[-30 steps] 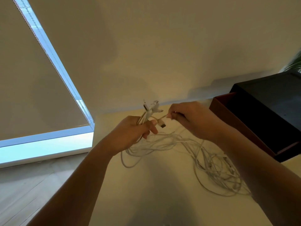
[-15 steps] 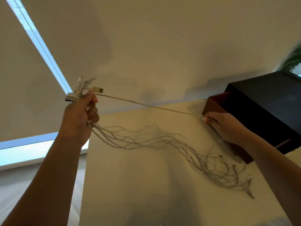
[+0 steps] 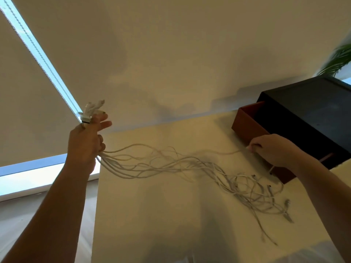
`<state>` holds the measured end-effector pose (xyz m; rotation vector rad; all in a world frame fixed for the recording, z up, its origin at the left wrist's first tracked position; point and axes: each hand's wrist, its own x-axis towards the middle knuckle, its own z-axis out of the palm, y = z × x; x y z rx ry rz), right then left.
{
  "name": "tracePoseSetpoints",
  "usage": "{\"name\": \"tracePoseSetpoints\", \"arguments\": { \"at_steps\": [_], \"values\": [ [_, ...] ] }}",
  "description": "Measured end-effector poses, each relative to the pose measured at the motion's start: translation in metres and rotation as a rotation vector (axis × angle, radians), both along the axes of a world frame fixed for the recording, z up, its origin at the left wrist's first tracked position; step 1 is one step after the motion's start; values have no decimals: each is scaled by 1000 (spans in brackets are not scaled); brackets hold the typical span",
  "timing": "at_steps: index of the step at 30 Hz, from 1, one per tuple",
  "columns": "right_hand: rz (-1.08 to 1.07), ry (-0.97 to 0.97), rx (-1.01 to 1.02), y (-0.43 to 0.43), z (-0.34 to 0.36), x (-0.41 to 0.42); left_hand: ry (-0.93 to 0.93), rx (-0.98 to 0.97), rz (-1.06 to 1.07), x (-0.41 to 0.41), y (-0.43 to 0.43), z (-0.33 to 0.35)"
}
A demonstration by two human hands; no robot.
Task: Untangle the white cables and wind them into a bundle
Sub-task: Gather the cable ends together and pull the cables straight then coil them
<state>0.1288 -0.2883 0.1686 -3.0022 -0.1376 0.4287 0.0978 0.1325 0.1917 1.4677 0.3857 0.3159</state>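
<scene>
Several white cables (image 3: 171, 164) trail in a loose strand across the pale table (image 3: 152, 224) and end in a tangle (image 3: 252, 192) at the right. My left hand (image 3: 85, 143) is raised at the left and grips the cables' plug ends (image 3: 91, 111), which stick up above the fist; two of its fingers are stretched out. My right hand (image 3: 269, 149), low by the box, pinches one single cable that sags back toward the strand.
A black box (image 3: 313, 118) with a red-brown open drawer (image 3: 247, 124) stands at the table's back right. A wall rises behind the table. A window with a roller blind (image 3: 28, 92) is at the left, a plant (image 3: 338, 59) at the far right.
My hands moved apart from a close hold: the left rose to the left with the plugs, the right went to the box. The single cable, taut half a second ago, now sags.
</scene>
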Motion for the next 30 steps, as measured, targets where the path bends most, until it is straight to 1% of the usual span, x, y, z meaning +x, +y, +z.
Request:
{"name": "tracePoseSetpoints", "arguments": {
  "at_steps": [1,3,8,11,14,17,21,25,30],
  "values": [
    [5,16,5,0,4,-2,-23,-12,-13,0,-4,2],
    [41,31,108,12,14,-8,-16,-5,-74,0,-19,5],
    [254,-55,456,74,38,-21,12,136,-426,-6,-80,10],
    [361,-111,563,104,50,-25,88,256,-560,-11,-110,6],
    [415,-183,631,119,57,-23,124,244,-700,-13,-119,5],
    [393,-205,615,119,56,-18,131,190,-673,-12,-112,6],
    [331,-196,585,108,38,-9,60,125,-518,-8,-95,12],
    [219,-128,601,84,14,-4,-22,22,-410,0,-66,18],
    [85,-35,511,58,-12,1,-33,-27,-362,3,-45,25]
  ]
}}
